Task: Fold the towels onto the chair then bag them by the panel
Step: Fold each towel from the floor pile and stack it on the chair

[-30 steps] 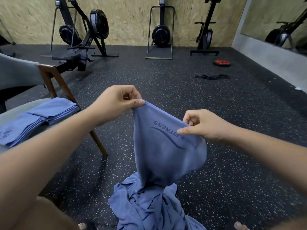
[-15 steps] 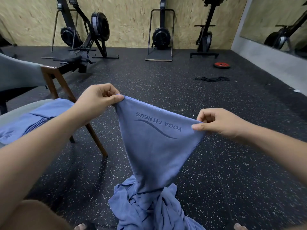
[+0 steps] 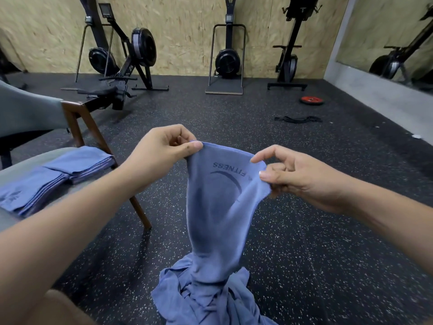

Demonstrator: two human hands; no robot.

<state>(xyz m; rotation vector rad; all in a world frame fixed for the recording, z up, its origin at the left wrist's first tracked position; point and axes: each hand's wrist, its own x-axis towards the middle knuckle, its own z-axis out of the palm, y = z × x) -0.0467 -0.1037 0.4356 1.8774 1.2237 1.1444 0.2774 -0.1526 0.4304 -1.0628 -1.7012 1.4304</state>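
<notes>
I hold a blue towel (image 3: 218,207) with a dark "FITNESS" print up in front of me. My left hand (image 3: 159,153) pinches its top left corner. My right hand (image 3: 290,174) pinches the top edge on the right between thumb and fingers, index finger raised. The towel hangs down into a crumpled heap of blue towels (image 3: 208,299) on the floor. Folded blue towels (image 3: 54,174) lie on the grey seat of the chair (image 3: 77,118) at my left.
Black speckled rubber floor (image 3: 316,231) all around. Rowing machines (image 3: 131,57) and other exercise machines stand along the wood-panel wall (image 3: 182,31). A red weight plate (image 3: 312,100) and a black band (image 3: 296,119) lie on the floor at right.
My hands have come closer together after spreading the towel's top edge, so the edge now sags and the print bunches. My right index finger has lifted.
</notes>
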